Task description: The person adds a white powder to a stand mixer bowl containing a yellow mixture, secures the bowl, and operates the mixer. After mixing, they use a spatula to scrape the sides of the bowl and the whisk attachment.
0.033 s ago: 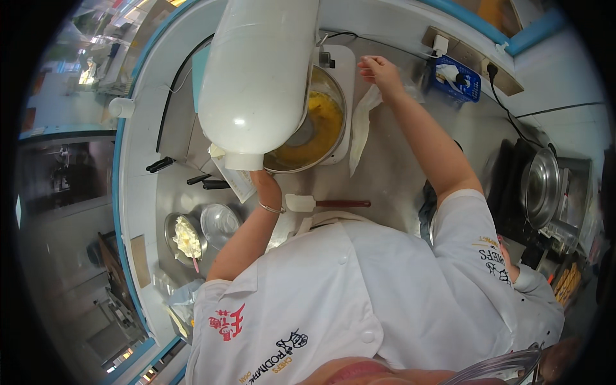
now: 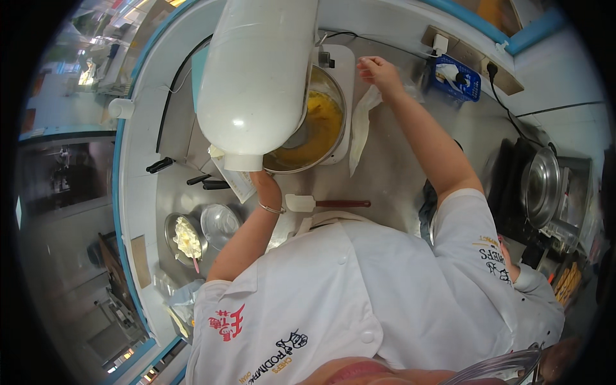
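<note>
A white stand mixer (image 2: 256, 77) stands before me, its rounded head over a metal bowl (image 2: 338, 142). Yellow mixture (image 2: 323, 119) coats the inside of this bowl. My left hand (image 2: 265, 186) reaches under the front of the mixer head by the bowl's near left side; its fingers are hidden. Beside it a white printed packet (image 2: 239, 184) leans at an angle. My right hand (image 2: 380, 72) is raised to the right of the mixer, fingers curled together, with nothing visible in them. It is apart from the mixer's black knob (image 2: 326, 60). A pale crumpled strip (image 2: 360, 131) lies below this hand.
A spatula with a red handle (image 2: 343, 203) lies on the steel counter near my body. To the left are a bowl of pale creamy stuff (image 2: 187, 239) and a clear bowl (image 2: 220, 224). A blue basket (image 2: 457, 80) and a metal pan (image 2: 540, 187) stand right.
</note>
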Demonstrator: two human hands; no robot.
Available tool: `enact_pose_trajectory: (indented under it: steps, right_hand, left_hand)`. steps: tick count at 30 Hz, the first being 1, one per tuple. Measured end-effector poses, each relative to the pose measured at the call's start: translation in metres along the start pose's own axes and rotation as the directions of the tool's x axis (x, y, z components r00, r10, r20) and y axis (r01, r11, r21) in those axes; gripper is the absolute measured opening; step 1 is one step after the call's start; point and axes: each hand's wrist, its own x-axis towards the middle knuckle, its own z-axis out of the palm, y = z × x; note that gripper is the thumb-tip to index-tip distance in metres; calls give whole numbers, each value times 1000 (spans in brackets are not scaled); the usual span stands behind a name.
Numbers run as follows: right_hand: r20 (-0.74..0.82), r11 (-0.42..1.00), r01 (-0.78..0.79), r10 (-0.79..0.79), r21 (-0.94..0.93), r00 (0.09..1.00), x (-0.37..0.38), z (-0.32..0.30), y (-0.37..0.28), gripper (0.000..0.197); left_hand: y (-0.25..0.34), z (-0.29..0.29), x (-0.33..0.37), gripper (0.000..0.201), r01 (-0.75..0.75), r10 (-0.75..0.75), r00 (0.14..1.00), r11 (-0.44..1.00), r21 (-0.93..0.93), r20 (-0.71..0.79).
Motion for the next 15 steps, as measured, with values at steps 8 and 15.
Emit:
enact_pose_trajectory:
  steps: [8, 15]
  right_hand:
    - [129, 988, -157, 156, -7, 979, -19, 28, 25, 35]
    - [144, 990, -138, 133, 23, 981, -31, 38, 18, 33]
  left_hand:
    - [-21, -5, -4, 45, 4, 0, 1000, 990, 142, -30]
    - [-21, -3, -1, 44, -62, 65, 998, 992, 110, -25]
